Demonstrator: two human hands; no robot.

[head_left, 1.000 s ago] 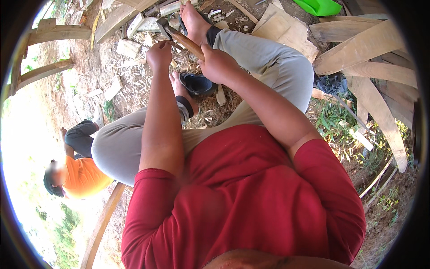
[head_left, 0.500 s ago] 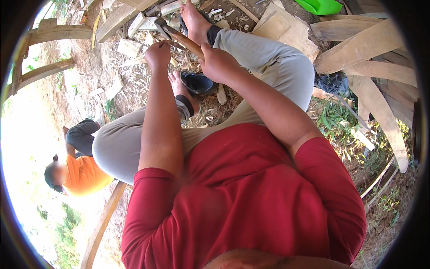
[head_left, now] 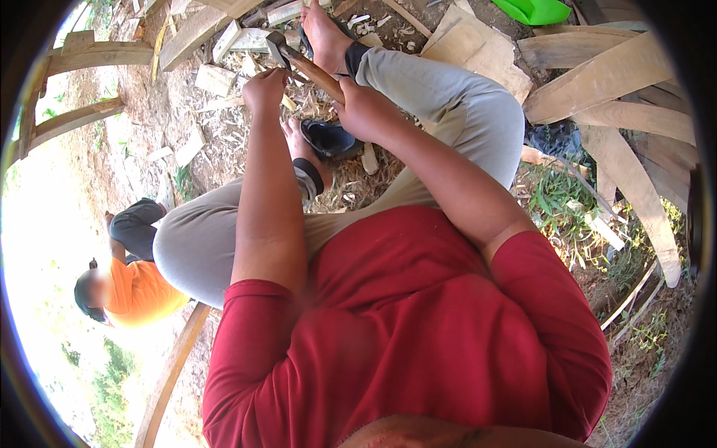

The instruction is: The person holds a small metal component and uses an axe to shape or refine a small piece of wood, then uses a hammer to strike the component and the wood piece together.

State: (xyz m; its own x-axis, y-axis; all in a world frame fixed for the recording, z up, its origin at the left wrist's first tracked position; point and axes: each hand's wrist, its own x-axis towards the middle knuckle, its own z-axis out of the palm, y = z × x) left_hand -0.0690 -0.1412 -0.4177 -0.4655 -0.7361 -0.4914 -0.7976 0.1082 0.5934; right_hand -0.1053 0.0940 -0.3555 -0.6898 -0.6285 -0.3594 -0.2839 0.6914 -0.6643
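My right hand [head_left: 361, 107] is closed round the wooden handle of a hammer-like tool [head_left: 317, 73]. Its dark metal head [head_left: 277, 46] points up and left, just above the fingertips of my left hand [head_left: 264, 91]. Those fingers are pinched together, and what they hold is too small to make out. A dark thin strip shows between the left fingertips and the handle. Beyond both hands lies my bare foot [head_left: 326, 45], close to the tool head. My other foot [head_left: 296, 140] is below the hands, beside a black sandal [head_left: 328, 140].
Wood chips and offcuts [head_left: 216, 79] litter the ground. Curved planks [head_left: 605, 78] are stacked at the right, with more curved timbers [head_left: 101, 54] at the far left. A bright green plastic object [head_left: 532, 10] lies at the top. A person in orange [head_left: 142, 291] sits at the left.
The tool's head has shifted slightly right and down, and my right hand has moved a little with it. My left hand has hardly moved.
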